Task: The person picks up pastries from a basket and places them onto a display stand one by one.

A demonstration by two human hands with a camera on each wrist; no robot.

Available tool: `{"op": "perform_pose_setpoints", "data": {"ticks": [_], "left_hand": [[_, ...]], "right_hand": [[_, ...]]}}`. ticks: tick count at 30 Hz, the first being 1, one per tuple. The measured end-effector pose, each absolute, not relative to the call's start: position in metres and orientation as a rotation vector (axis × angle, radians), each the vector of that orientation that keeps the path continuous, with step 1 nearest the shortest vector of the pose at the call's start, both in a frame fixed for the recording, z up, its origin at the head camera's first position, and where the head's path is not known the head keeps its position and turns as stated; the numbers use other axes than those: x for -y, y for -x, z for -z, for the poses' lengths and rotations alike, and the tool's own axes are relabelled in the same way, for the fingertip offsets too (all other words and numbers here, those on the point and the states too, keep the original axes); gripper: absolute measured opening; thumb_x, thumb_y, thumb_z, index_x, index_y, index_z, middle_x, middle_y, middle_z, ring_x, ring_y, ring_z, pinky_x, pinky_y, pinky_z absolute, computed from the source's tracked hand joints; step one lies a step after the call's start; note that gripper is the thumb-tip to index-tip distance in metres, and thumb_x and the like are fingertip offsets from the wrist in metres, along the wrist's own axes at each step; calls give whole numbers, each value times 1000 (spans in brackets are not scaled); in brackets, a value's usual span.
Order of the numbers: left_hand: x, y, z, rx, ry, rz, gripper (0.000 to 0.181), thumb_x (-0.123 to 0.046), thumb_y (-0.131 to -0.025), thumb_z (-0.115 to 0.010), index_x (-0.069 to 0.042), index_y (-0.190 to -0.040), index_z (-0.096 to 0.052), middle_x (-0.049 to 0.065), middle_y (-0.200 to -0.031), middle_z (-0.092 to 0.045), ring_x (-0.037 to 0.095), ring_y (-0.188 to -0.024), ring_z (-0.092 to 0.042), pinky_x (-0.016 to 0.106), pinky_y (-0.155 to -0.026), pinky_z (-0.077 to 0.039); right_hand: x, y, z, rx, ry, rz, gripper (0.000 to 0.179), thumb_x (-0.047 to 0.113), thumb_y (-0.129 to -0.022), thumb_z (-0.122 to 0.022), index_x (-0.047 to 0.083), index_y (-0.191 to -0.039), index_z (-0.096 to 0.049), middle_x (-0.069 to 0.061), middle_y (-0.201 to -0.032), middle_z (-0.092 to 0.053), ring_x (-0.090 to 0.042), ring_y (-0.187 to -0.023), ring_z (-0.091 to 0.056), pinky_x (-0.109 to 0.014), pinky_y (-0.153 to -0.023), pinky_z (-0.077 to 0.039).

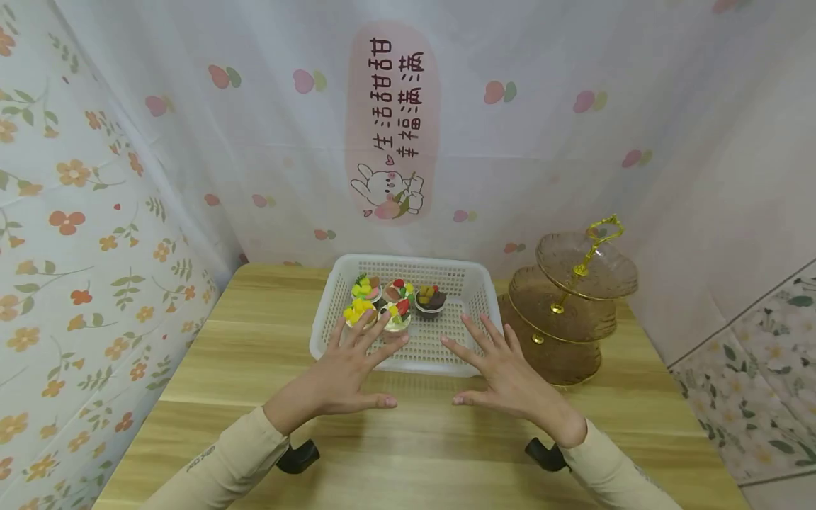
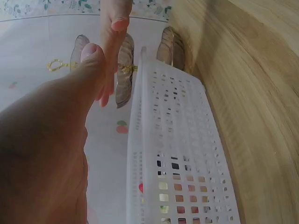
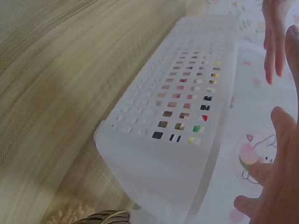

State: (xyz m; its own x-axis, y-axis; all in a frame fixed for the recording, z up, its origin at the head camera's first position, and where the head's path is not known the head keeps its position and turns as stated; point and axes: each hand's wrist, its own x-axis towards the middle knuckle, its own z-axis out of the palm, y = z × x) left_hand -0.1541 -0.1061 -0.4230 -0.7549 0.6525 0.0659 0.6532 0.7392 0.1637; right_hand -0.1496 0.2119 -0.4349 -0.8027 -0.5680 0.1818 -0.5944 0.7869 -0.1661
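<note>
left hand: fingers spread, holding nothing, at basket front | right hand: same, spread | basket: on desk, holding cupcakes | tiered stand: right of basket

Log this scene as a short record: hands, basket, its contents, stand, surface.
left hand: open, fingers spread, above the near left part of the basket
right hand: open, fingers spread, above the near right part of the basket
basket: white, perforated plastic, on the table
contents: five small dessert cups with fruit toppings, grouped in the left and middle of the basket
stand: three tiers of tinted glass plates, gold handle, right of the basket
table: light wood grain
</note>
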Motion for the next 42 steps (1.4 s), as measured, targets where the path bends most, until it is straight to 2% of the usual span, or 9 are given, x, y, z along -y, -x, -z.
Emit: {"op": "perform_pose_setpoints", "data": {"ticks": [5, 11, 16, 20, 24, 29, 38, 42], "left_hand": [[111, 156, 424, 2939, 1064, 329, 89, -78, -85, -49, -43, -157, -11, 6, -169, 6, 38, -156, 5, 76, -114, -4], [139, 164, 428, 2956, 862, 534, 92, -65, -84, -64, -31, -159, -21, 11, -169, 0, 46, -154, 3, 78, -111, 0], [167, 171, 433, 3026, 598, 577, 99, -62, -85, -66, -24, -160, -15, 17, -168, 1, 48, -153, 4, 79, -110, 2], [177, 173, 439, 3079, 458, 587, 103, -65, -87, -60, -14, -160, -11, 21, -167, 1, 48, -152, 5, 78, -111, 2], [178, 173, 446, 3105, 387, 578, 106, -67, -87, -58, -5, -159, -10, 23, -167, 0, 49, -152, 3, 78, -112, 0], [180, 174, 453, 3130, 311, 551, 109, -70, -88, -54, 0, -158, -9, 24, -166, 2, 50, -152, 4, 78, -112, 0], [175, 177, 455, 3158, 286, 593, 107, -71, -90, -50, -2, -159, -6, 23, -166, 5, 49, -152, 7, 78, -112, 2], [173, 175, 455, 3160, 274, 579, 107, -72, -89, -49, -2, -159, -8, 24, -166, 5, 50, -152, 7, 78, -112, 2]], "right_hand": [[-211, 151, 432, 2847, -947, -323, 93, 67, -77, -68, 41, -155, -26, -11, -169, -9, -48, -152, -12, -78, -110, -14], [-203, 171, 415, 2874, -922, -594, 94, 54, -84, -71, 33, -159, -18, -13, -168, -12, -46, -151, -18, -75, -111, -20], [-190, 207, 398, 2906, -680, -1030, 100, 43, -83, -78, 28, -160, -15, -13, -165, -25, -42, -149, -27, -68, -113, -29], [-181, 239, 395, 2894, -439, -1371, 96, 37, -84, -79, 20, -159, -21, -16, -160, -34, -40, -148, -33, -63, -115, -31], [-172, 270, 402, 2892, -283, -1560, 91, 33, -85, -78, 13, -157, -26, -18, -158, -37, -37, -148, -34, -57, -117, -33], [-163, 299, 416, 2917, -171, -1663, 87, 28, -85, -78, 8, -155, -30, -22, -156, -39, -40, -145, -37, -55, -115, -37], [-176, 314, 452, 2986, -57, -1797, 81, 23, -87, -75, 6, -153, -32, -23, -154, -41, -41, -142, -40, -57, -118, -31], [-180, 315, 467, 3038, -72, -1723, 81, 21, -84, -78, 6, -151, -36, -22, -151, -45, -40, -139, -44, -56, -116, -34]]}}
